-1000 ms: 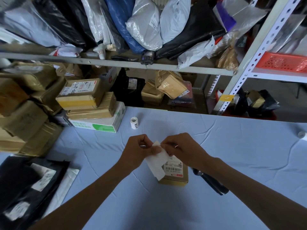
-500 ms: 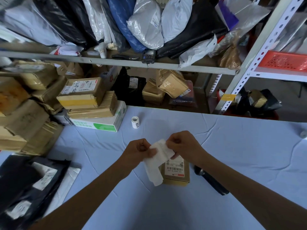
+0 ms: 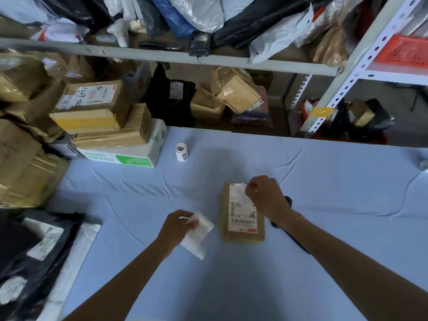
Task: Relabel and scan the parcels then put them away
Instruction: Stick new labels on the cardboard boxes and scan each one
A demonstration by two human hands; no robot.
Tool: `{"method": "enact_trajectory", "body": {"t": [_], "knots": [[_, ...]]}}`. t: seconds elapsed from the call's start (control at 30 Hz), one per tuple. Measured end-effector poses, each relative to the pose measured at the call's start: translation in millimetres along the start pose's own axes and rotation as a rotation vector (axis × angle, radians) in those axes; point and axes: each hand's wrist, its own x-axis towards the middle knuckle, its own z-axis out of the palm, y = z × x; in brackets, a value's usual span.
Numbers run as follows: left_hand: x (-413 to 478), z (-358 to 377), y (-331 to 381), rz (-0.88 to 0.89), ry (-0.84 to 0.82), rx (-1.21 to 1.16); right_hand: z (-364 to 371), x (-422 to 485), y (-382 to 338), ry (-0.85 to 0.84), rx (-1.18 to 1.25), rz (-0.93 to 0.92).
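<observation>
A thin white label (image 3: 241,192) is pinched in the curled fingers of the right hand (image 3: 266,195), and it is held over the far end of a small brown parcel (image 3: 225,212); whether it is already pressed down cannot be told. The parcel is laid flat on the blue cloth of the table (image 3: 335,193), about the middle, with a printed barcode sticker (image 3: 242,220) seen on its top face. To the near left of the parcel, and apart from it, a crumpled white backing paper (image 3: 196,237) is gripped by the left hand (image 3: 177,225), whose fingers are curled round the upper edge of the sheet. A dark handheld object (image 3: 288,201) is partly hidden beneath the right forearm, just right of the parcel; what it is cannot be made out. Farther off, a small label roll (image 3: 181,152) is stood upright on the cloth. To the left of the roll, taped brown boxes (image 3: 97,107) are stacked on a white and green carton (image 3: 139,157). Black mailer bags (image 3: 34,251) are piled at the near left edge. Beyond the table, plastic mailers (image 3: 208,12) are heaped on a metal shelf (image 3: 254,62), and a red basket (image 3: 405,52) is set at the far right.
</observation>
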Motion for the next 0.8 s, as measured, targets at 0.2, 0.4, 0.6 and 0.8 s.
{"method": "enact_trajectory", "body": {"t": [0.2,0.4,0.6,0.8], "knots": [[13,-1,-20,0.147,0.246,0.711,7,-4,7,-0.004,-0.117,-0.029],[-24,37,70,0.454,0.235,0.496,-9,-2,-6,0.04,-0.174,-0.183],[-44,71,133,-0.009,0.038,-0.269,-21,-20,-19,0.245,-0.607,-0.721],[-39,72,128,0.002,0.006,-0.317,-16,-40,-8,0.344,-0.411,-0.873]]}}
